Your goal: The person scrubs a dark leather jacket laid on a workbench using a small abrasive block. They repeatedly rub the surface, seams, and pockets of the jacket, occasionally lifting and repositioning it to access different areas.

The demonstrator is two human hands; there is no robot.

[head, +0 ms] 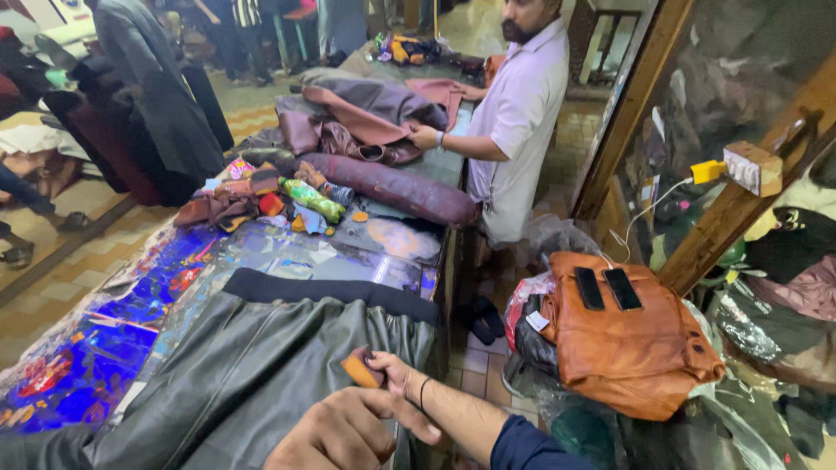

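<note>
A dark grey leather jacket (261,365) with a black ribbed hem lies spread over the near end of the table (104,348). My right hand (392,374), a thin black band at its wrist, is shut on a small orange sponge (360,368) and presses it against the jacket's right edge. Closer to me, my left hand (340,433) is curled into a fist over the jacket, thumb pointing right. I see nothing in it.
A person in a white shirt (518,113) stands at the table's far right, handling maroon and brown leather jackets (374,113). Scraps and a green bottle (312,199) lie mid-table. On a pile at the right a tan jacket (627,348) carries two phones (605,287).
</note>
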